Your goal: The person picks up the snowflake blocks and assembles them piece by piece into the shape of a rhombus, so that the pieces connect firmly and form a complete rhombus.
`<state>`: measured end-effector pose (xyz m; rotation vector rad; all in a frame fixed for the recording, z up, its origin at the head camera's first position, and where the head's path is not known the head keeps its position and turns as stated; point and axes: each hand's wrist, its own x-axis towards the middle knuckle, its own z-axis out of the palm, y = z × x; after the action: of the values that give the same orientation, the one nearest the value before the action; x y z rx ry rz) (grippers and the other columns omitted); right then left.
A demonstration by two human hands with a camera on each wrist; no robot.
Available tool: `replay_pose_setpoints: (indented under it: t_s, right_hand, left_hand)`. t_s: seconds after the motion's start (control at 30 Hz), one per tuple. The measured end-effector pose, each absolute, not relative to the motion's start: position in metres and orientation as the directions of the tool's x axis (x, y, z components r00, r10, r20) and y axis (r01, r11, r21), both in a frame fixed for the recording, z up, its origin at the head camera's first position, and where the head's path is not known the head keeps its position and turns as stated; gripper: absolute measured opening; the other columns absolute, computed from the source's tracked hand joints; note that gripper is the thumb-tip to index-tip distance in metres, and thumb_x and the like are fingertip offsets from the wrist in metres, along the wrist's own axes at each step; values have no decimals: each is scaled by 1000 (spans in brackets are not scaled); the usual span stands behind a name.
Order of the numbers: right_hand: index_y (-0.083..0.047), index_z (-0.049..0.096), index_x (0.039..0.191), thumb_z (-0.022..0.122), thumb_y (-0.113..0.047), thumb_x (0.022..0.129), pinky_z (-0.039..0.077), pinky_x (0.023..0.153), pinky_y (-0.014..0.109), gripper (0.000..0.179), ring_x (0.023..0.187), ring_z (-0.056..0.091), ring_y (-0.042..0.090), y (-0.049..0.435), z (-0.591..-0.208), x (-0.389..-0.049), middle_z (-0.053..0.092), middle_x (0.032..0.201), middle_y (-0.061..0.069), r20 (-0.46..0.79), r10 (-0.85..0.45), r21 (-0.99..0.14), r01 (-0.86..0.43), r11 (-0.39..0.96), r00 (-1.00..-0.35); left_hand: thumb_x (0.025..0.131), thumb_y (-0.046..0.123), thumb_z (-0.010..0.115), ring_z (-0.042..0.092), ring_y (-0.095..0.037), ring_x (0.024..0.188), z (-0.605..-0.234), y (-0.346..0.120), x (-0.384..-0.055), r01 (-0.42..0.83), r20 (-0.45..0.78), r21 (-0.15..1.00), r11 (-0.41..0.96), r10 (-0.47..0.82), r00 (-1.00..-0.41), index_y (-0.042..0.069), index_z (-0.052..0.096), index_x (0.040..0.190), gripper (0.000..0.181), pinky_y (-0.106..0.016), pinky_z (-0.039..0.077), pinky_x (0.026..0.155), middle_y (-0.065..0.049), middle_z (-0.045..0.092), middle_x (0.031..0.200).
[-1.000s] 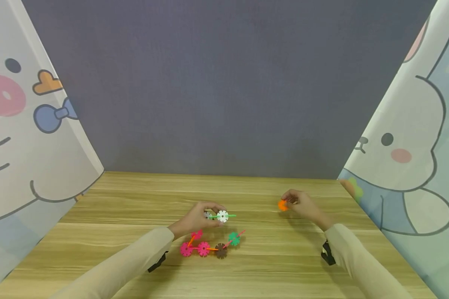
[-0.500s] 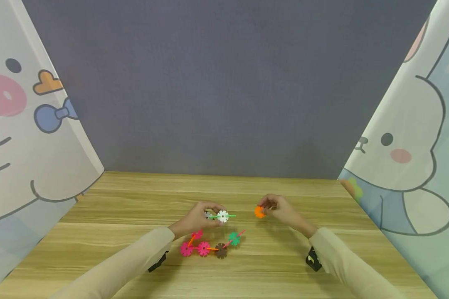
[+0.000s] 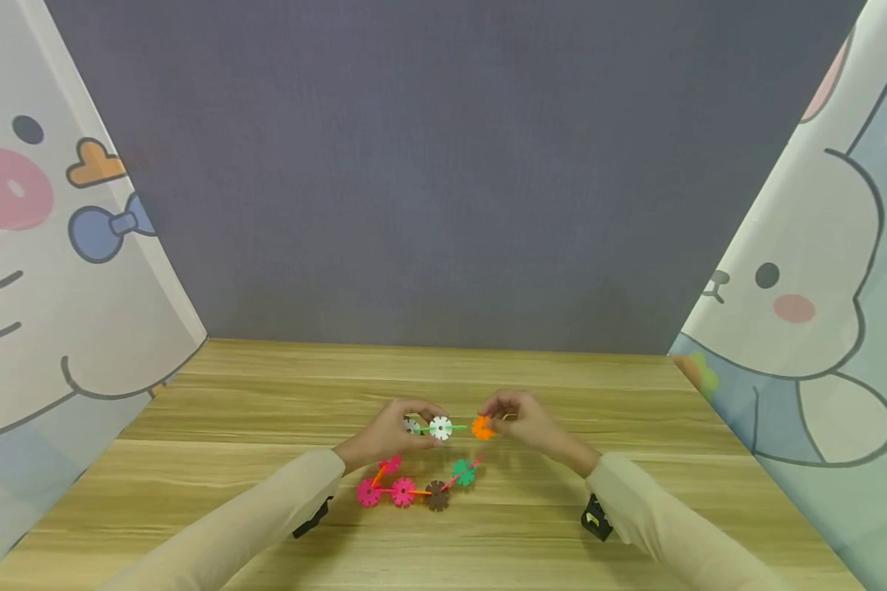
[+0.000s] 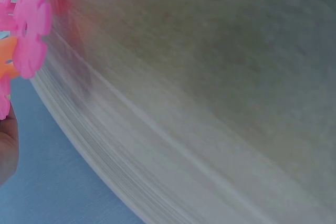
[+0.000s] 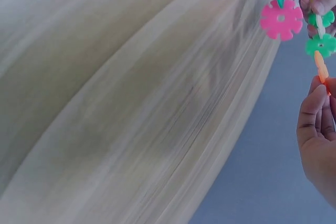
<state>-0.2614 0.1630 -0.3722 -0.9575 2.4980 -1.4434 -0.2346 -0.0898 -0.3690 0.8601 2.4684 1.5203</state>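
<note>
My left hand grips a chain of notched plastic snowflake discs near a white disc. From that disc a green disc, seen edge-on, points right. My right hand pinches an orange disc just right of it. In the right wrist view the orange disc is edge-on against or very close to a green disc; whether they interlock, I cannot tell. Lower down the chain are pink discs, a brown disc and a teal disc. Fingers partly hide the chain.
Both hands are over a wood-grain table. A dark grey panel rises behind it, with cartoon-printed sheets on the left and right. Each wrist carries a black camera, such as the right wrist camera.
My right hand has come left with the orange disc, from well out on the right to beside the chain's green end. The left hand and its chain have stayed put.
</note>
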Motion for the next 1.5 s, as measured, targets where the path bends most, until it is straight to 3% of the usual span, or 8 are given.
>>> replay_pose_setpoints:
  t_s: [0.3, 0.57, 0.9, 1.13, 1.33, 1.5]
  right_hand:
    - [5, 62, 97, 60, 1, 83, 50, 67, 21, 15, 78, 58, 15, 157, -379, -265, 64, 92, 21, 230, -576, -821, -474, 318, -784]
    - [3, 64, 97, 59, 0, 84, 50, 66, 21, 14, 75, 58, 13, 154, -378, -267, 65, 89, 17, 214, -582, -814, -472, 338, -785]
    - [5, 65, 96, 60, 2, 81, 51, 66, 20, 16, 74, 60, 11, 151, -378, -271, 66, 90, 19, 156, -574, -857, -399, 326, -804]
    - [6, 65, 96, 62, 3, 80, 51, 65, 20, 16, 75, 61, 14, 150, -377, -271, 66, 91, 20, 159, -586, -853, -409, 324, -795]
    - [6, 64, 99, 59, 1, 83, 50, 65, 20, 17, 74, 59, 11, 149, -378, -271, 65, 91, 21, 159, -585, -863, -400, 308, -795]
    - [5, 62, 102, 58, 0, 85, 50, 66, 21, 18, 75, 58, 11, 150, -380, -272, 63, 93, 21, 170, -583, -872, -397, 286, -795]
  left_hand:
    - [78, 5, 71, 55, -29, 95, -379, -89, -241, 424, 206, 831, 360, 509, -835, 5, 64, 111, 34, -24, 50, 67, -13, 64, 105]
    - [76, 13, 74, 57, -20, 95, -400, -93, -254, 432, 225, 832, 349, 499, -837, 7, 64, 113, 39, -22, 51, 67, -5, 65, 107]
    - [77, 14, 72, 61, -8, 73, -400, -95, -255, 406, 207, 866, 291, 531, -822, 2, 62, 116, 42, -35, 54, 57, -11, 66, 102]
    - [78, 15, 71, 63, -10, 81, -402, -93, -255, 418, 220, 873, 250, 562, -797, 0, 60, 117, 43, -27, 55, 68, -12, 67, 106]
    - [78, 11, 71, 64, -11, 76, -402, -94, -255, 385, 206, 889, 248, 535, -819, -1, 60, 117, 42, -32, 55, 67, -15, 67, 97]
    - [78, 13, 72, 62, -12, 79, -401, -93, -254, 386, 202, 879, 279, 517, -832, 1, 60, 115, 41, -25, 53, 63, -11, 67, 95]
